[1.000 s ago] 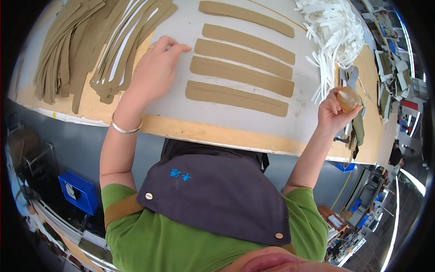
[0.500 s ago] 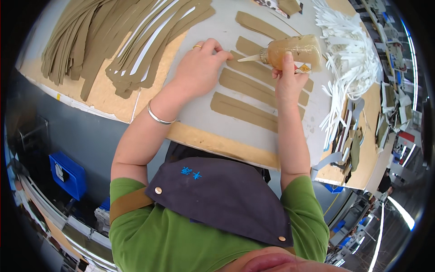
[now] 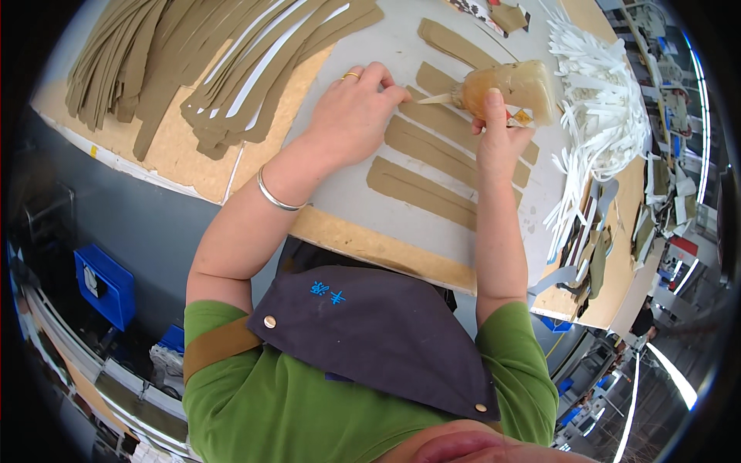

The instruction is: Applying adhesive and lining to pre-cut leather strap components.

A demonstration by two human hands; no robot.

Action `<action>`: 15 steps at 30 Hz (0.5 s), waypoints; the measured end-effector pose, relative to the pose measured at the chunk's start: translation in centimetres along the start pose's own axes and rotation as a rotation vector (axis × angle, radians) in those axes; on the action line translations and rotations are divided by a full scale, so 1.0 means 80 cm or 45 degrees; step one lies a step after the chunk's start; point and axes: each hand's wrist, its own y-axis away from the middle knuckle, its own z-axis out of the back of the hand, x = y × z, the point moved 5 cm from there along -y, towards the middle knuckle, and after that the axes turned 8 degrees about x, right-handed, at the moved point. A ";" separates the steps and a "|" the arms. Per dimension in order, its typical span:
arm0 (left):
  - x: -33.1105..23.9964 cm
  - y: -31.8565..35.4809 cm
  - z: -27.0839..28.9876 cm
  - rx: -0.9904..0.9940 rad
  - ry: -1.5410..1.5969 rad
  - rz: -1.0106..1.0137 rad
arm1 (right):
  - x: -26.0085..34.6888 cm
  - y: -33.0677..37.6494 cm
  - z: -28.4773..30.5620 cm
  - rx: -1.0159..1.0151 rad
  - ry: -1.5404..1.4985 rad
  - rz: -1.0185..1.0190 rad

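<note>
Several olive-brown fabric strips (image 3: 421, 193) lie slanted in a row on the grey work surface. My left hand (image 3: 359, 112) is closed in a pinch at the left end of a middle strip (image 3: 434, 119). It wears a ring, with a silver bangle on the wrist. In my right hand (image 3: 502, 143) is a squeeze glue bottle (image 3: 513, 86), clear with yellowish contents, tipped on its side. Its pale pointed nozzle (image 3: 436, 99) aims left, close to my left fingertips and over that strip. Whether the tip touches the cloth I cannot tell.
A thick fan of olive strips (image 3: 147, 62) with some white ones covers the table's left. White narrow strips (image 3: 598, 100) are heaped at the right, with mixed scraps (image 3: 590, 247) below them. A wooden table edge (image 3: 378, 243) runs before me; a blue bin (image 3: 108, 285) is low left.
The whole view has shifted slightly, moving the table items a little right. My left hand's pinch and the bottle in my right hand look much the same, with the nozzle slightly nearer the left fingertips.
</note>
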 end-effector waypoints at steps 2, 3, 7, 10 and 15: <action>0.000 0.001 0.000 0.004 -0.004 0.013 | 0.000 0.000 0.006 -0.035 0.022 -0.020; 0.000 0.000 0.000 0.009 -0.006 0.015 | 0.002 0.000 0.010 -0.034 0.030 -0.016; 0.000 -0.001 -0.002 0.016 0.003 0.028 | 0.002 0.004 0.029 -0.051 0.055 -0.034; 0.001 0.000 -0.003 0.023 0.011 0.029 | -0.001 0.009 0.048 -0.093 0.094 -0.072; 0.003 -0.002 -0.005 0.050 0.031 0.039 | -0.004 0.018 0.080 -0.136 0.121 -0.079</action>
